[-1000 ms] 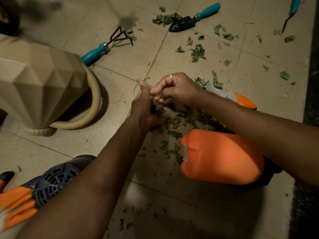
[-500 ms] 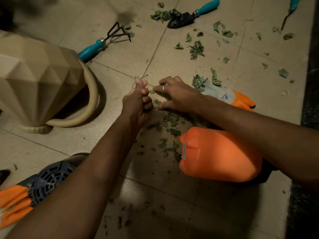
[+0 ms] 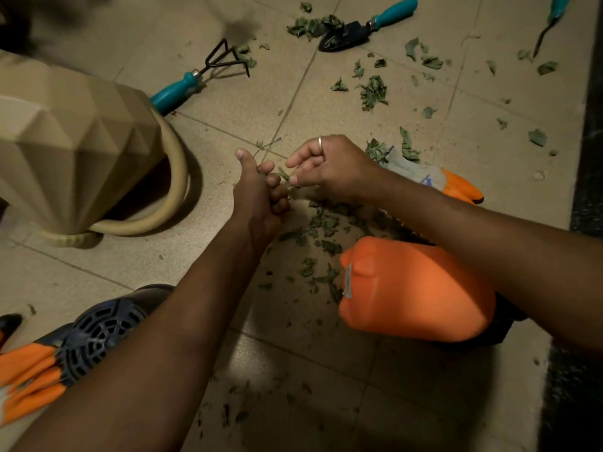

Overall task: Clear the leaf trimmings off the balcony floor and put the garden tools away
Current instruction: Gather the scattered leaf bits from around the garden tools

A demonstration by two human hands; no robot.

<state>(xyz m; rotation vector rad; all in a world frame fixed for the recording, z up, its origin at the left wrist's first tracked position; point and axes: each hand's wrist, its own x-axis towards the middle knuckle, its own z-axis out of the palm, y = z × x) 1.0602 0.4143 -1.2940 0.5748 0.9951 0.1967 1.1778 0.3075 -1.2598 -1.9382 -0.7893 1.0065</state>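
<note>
**Gathering continues: one more pinch is brought to the left fist**

At the far left nothing is changed. The hand rake (image 3: 182,88) is left lying beside the beige faceted pot (image 3: 71,148), as it was half a second ago. The left hand (image 3: 257,197) is kept clenched with the thumb up, and green scraps are seen between its fingers. The right hand (image 3: 326,168) was laid flat on the tiles half a second ago. Now it is lifted, and a small leaf piece (image 3: 284,175) is pinched in its fingertips just beside the left fist. It is judged that the collecting is done in small portions and is far from finished. Most leaf trimmings (image 3: 321,228) are still spread on the floor below and beyond the right hand, and the trowel (image 3: 355,31) is not yet put away.

The orange glove (image 3: 29,380) at the lower left is cut off by the frame edge. How much is held inside the left fist cannot be told. The orange container (image 3: 414,288) is partly covered by the right forearm, and its kind is not clear. Of the third tool (image 3: 554,14), at the top right, only a part is shown.
</note>
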